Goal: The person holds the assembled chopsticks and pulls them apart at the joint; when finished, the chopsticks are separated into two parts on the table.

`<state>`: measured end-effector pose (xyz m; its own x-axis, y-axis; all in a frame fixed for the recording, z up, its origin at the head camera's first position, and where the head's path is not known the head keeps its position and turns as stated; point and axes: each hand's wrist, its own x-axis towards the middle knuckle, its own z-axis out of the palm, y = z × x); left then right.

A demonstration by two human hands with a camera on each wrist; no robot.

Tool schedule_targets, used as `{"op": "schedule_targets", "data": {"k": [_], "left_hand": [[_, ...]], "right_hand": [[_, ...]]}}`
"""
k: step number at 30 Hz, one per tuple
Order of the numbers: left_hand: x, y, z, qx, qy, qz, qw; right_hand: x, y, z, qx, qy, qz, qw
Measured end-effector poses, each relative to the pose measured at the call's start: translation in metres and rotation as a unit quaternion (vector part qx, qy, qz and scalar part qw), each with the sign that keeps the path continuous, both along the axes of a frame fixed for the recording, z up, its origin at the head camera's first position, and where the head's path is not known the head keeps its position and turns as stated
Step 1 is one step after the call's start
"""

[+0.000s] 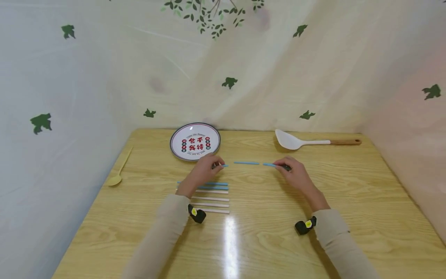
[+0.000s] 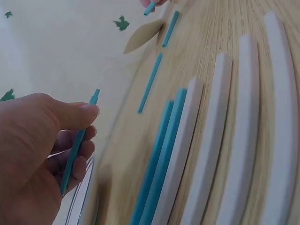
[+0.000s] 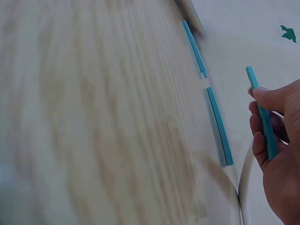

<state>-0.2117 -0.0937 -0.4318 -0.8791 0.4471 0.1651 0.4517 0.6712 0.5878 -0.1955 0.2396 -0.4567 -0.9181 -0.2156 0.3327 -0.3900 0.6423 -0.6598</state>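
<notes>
My left hand (image 1: pixel 205 170) pinches a short blue chopstick piece (image 2: pixel 75 157) with a narrower tip, near the plate's front rim. The right hand (image 1: pixel 297 174) holds another blue chopstick piece (image 3: pixel 266 119) between thumb and fingers, raised off the wood in its wrist view. On the table between the hands, a thin-tipped blue piece (image 2: pixel 150 84) and a second blue piece (image 3: pixel 219 126) lie end to end with a small gap. Below the left hand, two whole blue chopsticks (image 1: pixel 221 184) and several white chopsticks (image 1: pixel 219 212) lie in parallel, partly hidden by the left wrist.
A printed white plate (image 1: pixel 181 149) stands behind the left hand. A white spatula (image 1: pixel 289 140) with a wooden handle lies at the back right, and a yellow spoon (image 1: pixel 115 180) at the left edge. Patterned cloth (image 1: pixel 195 93) encloses the wooden table (image 1: pixel 265 248) at the back and sides.
</notes>
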Motion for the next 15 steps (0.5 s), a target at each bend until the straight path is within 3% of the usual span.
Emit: {"op": "schedule_targets", "data": {"k": [7,15], "left_hand": [[-0.010,0.040,0.000,-0.001,-0.021,-0.040,0.9990],[-0.018,0.074,-0.014,-0.002,-0.040,-0.053,0.9978]], "right_hand": [[-0.002,0.009,-0.003,0.026,-0.022,-0.001,0.999],[-0.005,0.009,-0.008,0.013,-0.092,-0.008,0.996]]}}
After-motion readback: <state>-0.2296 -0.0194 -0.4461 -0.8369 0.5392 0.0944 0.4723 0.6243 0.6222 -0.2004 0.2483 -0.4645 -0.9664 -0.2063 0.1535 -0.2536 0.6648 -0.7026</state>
